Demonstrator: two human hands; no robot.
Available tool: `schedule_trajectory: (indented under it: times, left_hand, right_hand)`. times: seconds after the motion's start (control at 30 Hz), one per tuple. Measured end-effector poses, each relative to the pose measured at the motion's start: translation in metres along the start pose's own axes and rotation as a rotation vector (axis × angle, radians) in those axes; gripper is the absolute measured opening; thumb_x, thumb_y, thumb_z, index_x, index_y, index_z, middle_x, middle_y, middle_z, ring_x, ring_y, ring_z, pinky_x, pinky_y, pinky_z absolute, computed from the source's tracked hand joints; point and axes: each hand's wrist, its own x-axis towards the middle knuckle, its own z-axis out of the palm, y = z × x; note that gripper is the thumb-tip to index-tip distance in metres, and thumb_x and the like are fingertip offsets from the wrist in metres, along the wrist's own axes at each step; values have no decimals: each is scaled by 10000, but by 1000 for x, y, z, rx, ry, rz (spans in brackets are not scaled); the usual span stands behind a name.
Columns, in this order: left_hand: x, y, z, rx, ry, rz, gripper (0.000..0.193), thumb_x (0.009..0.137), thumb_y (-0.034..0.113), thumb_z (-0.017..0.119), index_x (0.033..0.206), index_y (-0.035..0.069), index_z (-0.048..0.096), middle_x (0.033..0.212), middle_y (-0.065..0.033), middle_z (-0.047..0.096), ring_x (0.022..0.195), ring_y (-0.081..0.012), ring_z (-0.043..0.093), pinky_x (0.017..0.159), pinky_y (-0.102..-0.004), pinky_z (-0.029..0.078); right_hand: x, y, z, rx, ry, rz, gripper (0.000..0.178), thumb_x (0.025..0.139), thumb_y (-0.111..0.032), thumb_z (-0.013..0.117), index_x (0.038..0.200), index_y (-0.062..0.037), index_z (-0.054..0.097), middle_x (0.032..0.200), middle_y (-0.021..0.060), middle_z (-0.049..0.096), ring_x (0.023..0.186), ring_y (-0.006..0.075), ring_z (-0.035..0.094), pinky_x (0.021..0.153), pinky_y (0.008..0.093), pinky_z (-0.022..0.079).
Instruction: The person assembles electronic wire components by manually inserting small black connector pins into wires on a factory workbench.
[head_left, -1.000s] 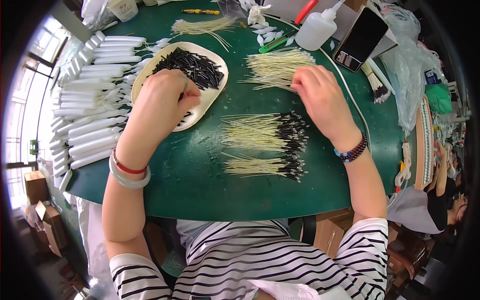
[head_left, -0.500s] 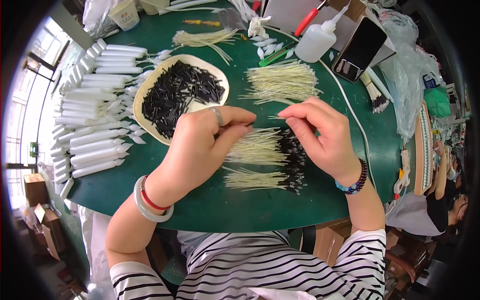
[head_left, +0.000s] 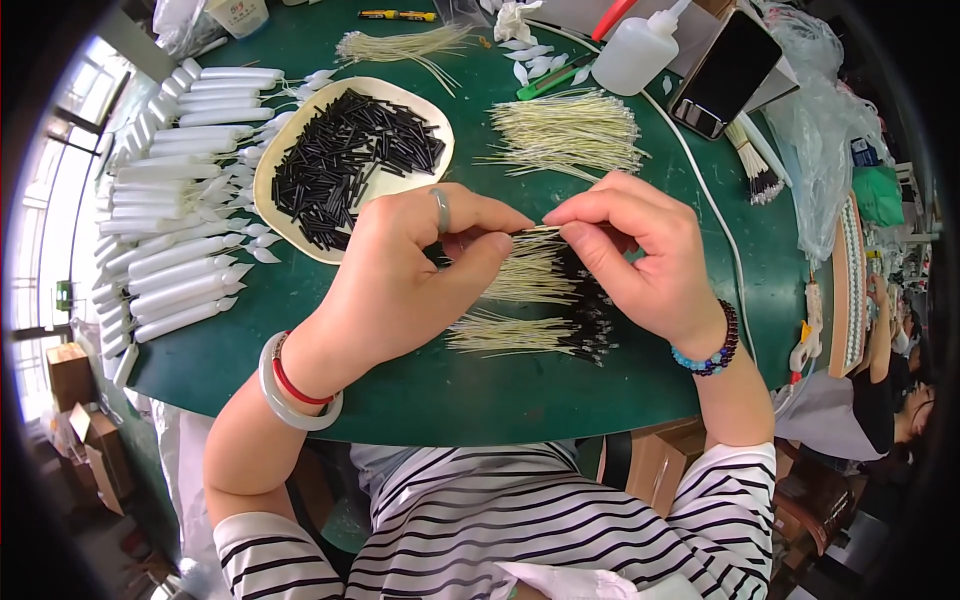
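Over the middle of the table, my left hand (head_left: 415, 265) and my right hand (head_left: 645, 250) are both closed in a pinch, fingertips nearly meeting. A thin pale wire (head_left: 541, 229) spans the small gap between them, with my right thumb and forefinger on it. My left fingertips hide most of the short black tube they pinch. Beneath the hands lie pale wires with black ends (head_left: 530, 278), and a second such bundle (head_left: 512, 333) is nearer me. Beside my left hand, a cream bowl (head_left: 266, 200) holds many short black tubes (head_left: 330, 165).
White candle-shaped sticks (head_left: 185, 280) fill the left side. Plain pale wires (head_left: 565, 135) lie beyond my hands, with a green cutter (head_left: 545, 83), a white squeeze bottle (head_left: 635, 55) and a phone (head_left: 725, 75) behind. A white cable (head_left: 700, 195) and a glue gun (head_left: 805, 335) are at right.
My hands have come together, closing the gap between the wire in my right fingers and the dark piece at my left fingertips. The whole view has shifted slightly, so the table sits higher.
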Motion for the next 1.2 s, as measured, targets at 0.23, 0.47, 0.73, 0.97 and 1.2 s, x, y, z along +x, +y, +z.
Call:
schedule_trajectory:
  times: [0.23,0.47,0.73,0.97,1.2]
  left_hand:
    - [-1,0,-2,-22,-30,-23,165,839,-71,587,977,-48,674,845,-54,642,741,-74,577,648,-208,459]
    - [-2,0,-3,-72,-57,-57,165,841,-70,577,979,-58,667,870,-63,645,753,-75,580,657,-207,460]
    - [1,3,1,-8,-31,-19,144,807,-64,620,927,-24,688,832,-62,661,743,-98,607,654,-220,472]
    - [-1,-7,5,310,210,268,148,696,-71,705,817,14,700,775,-66,678,698,-175,635,622,-265,492]
    - [5,-4,16,425,150,462,177,664,-53,725,818,27,685,734,-94,643,678,-237,612,602,-306,487]
  right_hand:
    - [-2,-2,0,13,5,20,74,829,0,626,890,-19,663,708,42,556,561,116,496,477,240,374]
    - [0,-3,-1,-112,16,-83,91,789,13,650,870,-27,652,717,55,555,589,167,538,499,265,420]
    - [0,-5,-1,-411,41,-372,146,722,-17,711,847,-34,639,737,50,549,630,214,567,526,307,467]
    - [3,-7,1,-341,-23,-212,254,729,-79,720,947,-12,610,916,108,624,801,286,592,734,369,485]
    - [1,2,2,-274,-169,-179,113,781,-116,688,834,-35,629,755,74,602,712,249,579,655,351,469]
